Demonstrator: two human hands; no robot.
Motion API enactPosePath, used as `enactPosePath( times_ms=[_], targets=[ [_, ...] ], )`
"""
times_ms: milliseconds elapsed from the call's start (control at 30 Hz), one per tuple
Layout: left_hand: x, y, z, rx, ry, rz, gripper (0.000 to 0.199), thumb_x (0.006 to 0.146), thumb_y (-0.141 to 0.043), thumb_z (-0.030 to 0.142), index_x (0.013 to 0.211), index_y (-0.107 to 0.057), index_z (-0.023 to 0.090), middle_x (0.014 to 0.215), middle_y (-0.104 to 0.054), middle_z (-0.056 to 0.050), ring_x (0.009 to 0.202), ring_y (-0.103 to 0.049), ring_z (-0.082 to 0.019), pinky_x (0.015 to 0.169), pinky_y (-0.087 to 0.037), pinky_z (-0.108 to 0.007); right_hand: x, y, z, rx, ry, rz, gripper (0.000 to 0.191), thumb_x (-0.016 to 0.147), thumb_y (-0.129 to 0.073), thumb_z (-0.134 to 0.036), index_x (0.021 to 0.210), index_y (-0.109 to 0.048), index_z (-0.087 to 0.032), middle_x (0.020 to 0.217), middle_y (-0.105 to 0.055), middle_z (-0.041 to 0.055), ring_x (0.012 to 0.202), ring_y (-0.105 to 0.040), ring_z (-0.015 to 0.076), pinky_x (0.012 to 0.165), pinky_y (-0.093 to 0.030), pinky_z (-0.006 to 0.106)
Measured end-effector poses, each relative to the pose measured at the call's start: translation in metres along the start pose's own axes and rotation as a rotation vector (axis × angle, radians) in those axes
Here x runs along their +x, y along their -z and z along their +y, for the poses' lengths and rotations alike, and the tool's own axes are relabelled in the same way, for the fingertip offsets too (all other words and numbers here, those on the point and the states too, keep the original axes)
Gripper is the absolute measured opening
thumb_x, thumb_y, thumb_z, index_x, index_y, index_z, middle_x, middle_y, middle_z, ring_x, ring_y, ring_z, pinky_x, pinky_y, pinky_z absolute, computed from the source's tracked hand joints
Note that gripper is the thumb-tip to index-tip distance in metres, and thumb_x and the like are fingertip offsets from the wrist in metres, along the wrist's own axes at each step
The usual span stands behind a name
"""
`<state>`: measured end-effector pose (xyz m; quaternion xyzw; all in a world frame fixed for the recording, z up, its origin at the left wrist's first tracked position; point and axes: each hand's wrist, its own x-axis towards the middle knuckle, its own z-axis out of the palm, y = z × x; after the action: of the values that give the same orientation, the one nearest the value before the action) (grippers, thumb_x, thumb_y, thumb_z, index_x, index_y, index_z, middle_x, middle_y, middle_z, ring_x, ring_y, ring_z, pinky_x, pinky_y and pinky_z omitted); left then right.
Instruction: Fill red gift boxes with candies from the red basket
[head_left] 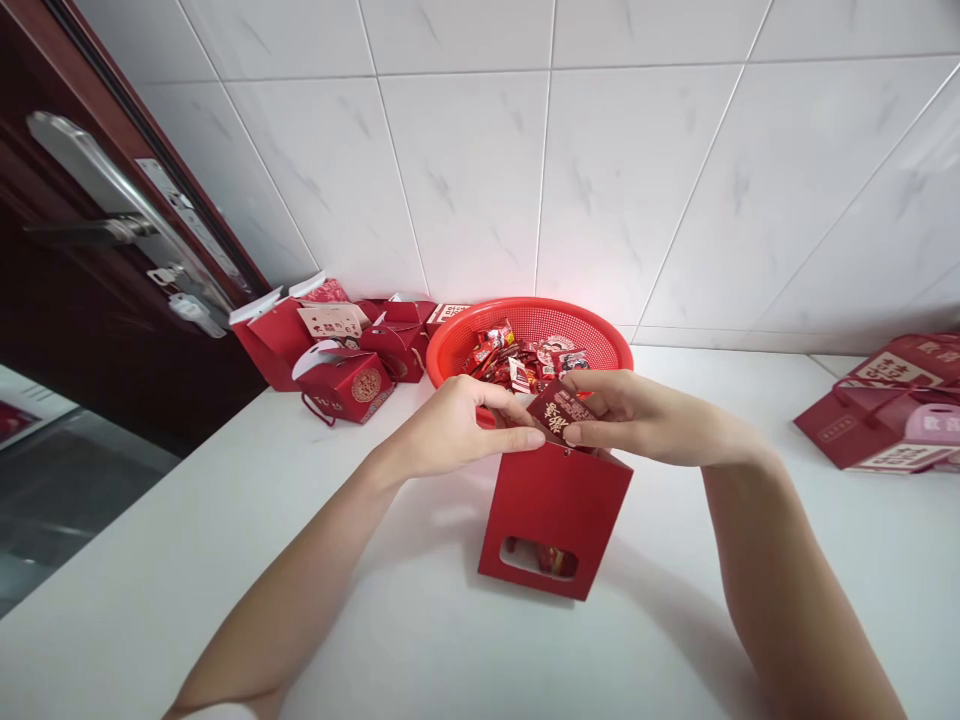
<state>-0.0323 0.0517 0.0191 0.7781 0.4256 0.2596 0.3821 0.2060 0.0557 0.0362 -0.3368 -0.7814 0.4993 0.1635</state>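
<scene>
A red paper gift box stands upright on the white counter, with wrapped sweets showing through its front window. My left hand pinches the box's top edge on the left. A dark red sweet packet with white writing is gripped by my right hand just above the box's open top. Behind both hands sits a red plastic basket with several wrapped sweets in it.
Several folded red gift boxes stand at the back left against the tiled wall. More flat red boxes lie at the right edge. A dark door with a metal handle is on the left, past the counter's edge.
</scene>
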Motion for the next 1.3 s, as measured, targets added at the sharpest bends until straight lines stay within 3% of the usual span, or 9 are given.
enactPosePath(
  times_ms=[67,300,433,533,633,700,867,1067,1300],
  targets=[
    [-0.001,0.0,0.001,0.02,-0.015,0.011,0.026,0.081,-0.077,0.045,0.092,-0.081,0.022,0.094,-0.08,-0.002,0.095,-0.073,-0.024,0.088,-0.059,-0.035,0.0,0.0,-0.001,-0.032,0.0,0.026,0.018,0.093,-0.059,-0.03,0.084,-0.046,-0.022,0.074,-0.048,-0.0044,0.062,-0.04,0.0107,0.053,-0.033,0.026],
    [-0.006,0.001,0.005,0.068,-0.053,-0.108,0.035,0.081,-0.079,0.04,0.113,-0.078,0.026,0.115,-0.078,-0.001,0.105,-0.072,-0.025,0.09,-0.059,-0.033,-0.004,0.004,-0.004,-0.097,0.002,0.006,0.018,0.094,-0.055,-0.029,0.079,-0.052,-0.02,0.073,-0.049,-0.0025,0.064,-0.042,0.0121,0.057,-0.036,0.027],
    [-0.007,-0.005,0.005,0.072,-0.065,0.01,0.032,0.09,-0.068,0.047,0.106,-0.079,0.022,0.109,-0.079,-0.003,0.104,-0.072,-0.024,0.09,-0.057,-0.032,-0.011,0.004,-0.007,-0.146,0.01,0.025,0.022,0.095,-0.051,-0.029,0.075,-0.052,-0.02,0.071,-0.051,-0.0024,0.061,-0.04,0.0113,0.055,-0.035,0.026],
    [-0.007,-0.01,0.005,0.104,-0.05,0.112,0.039,0.099,-0.054,0.049,0.092,-0.079,0.019,0.096,-0.08,-0.003,0.094,-0.073,-0.023,0.084,-0.058,-0.031,-0.015,0.001,-0.009,-0.164,-0.003,0.045,0.015,0.096,-0.051,-0.029,0.086,-0.059,-0.021,0.074,-0.058,-0.0011,0.062,-0.045,0.0124,0.055,-0.038,0.026],
    [-0.008,-0.014,0.007,0.136,-0.101,0.164,0.026,0.095,-0.061,0.04,0.097,-0.079,0.022,0.104,-0.08,-0.002,0.102,-0.072,-0.024,0.092,-0.057,-0.032,-0.014,-0.003,-0.009,-0.22,-0.045,0.084,0.016,0.092,-0.057,-0.027,0.104,-0.065,-0.022,0.08,-0.067,0.0006,0.07,-0.057,0.0164,0.061,-0.045,0.029],
    [-0.009,-0.016,0.007,0.167,-0.13,0.186,0.021,0.092,-0.064,0.035,0.101,-0.079,0.024,0.109,-0.079,-0.002,0.105,-0.072,-0.023,0.095,-0.056,-0.032,-0.012,-0.005,-0.009,-0.277,-0.038,0.081,0.018,0.092,-0.057,-0.026,0.106,-0.069,-0.023,0.086,-0.071,0.0019,0.077,-0.062,0.0189,0.067,-0.048,0.031],
    [-0.009,-0.015,0.007,0.232,-0.115,0.198,0.02,0.091,-0.065,0.034,0.099,-0.079,0.023,0.104,-0.079,-0.001,0.1,-0.072,-0.022,0.089,-0.057,-0.031,-0.008,-0.01,-0.012,-0.399,0.0,0.034,0.027,0.096,-0.051,-0.021,0.103,-0.076,-0.029,0.095,-0.075,0.002,0.091,-0.067,0.0232,0.075,-0.051,0.034],
    [-0.008,-0.013,0.006,0.248,-0.092,0.196,0.022,0.093,-0.063,0.036,0.1,-0.079,0.022,0.103,-0.079,-0.001,0.098,-0.072,-0.021,0.085,-0.057,-0.029,-0.006,-0.012,-0.012,-0.446,-0.012,0.065,0.033,0.099,-0.047,-0.017,0.105,-0.077,-0.029,0.093,-0.075,0.0022,0.088,-0.068,0.0225,0.075,-0.052,0.033],
    [-0.004,-0.011,-0.001,0.225,-0.061,0.182,0.027,0.095,-0.061,0.042,0.104,-0.08,0.024,0.106,-0.079,-0.001,0.101,-0.072,-0.021,0.086,-0.057,-0.028,-0.002,-0.011,-0.005,-0.417,0.087,0.113,0.028,0.103,-0.049,-0.027,0.108,-0.076,-0.026,0.093,-0.076,0.0019,0.087,-0.068,0.0201,0.08,-0.053,0.032]
  ],
)
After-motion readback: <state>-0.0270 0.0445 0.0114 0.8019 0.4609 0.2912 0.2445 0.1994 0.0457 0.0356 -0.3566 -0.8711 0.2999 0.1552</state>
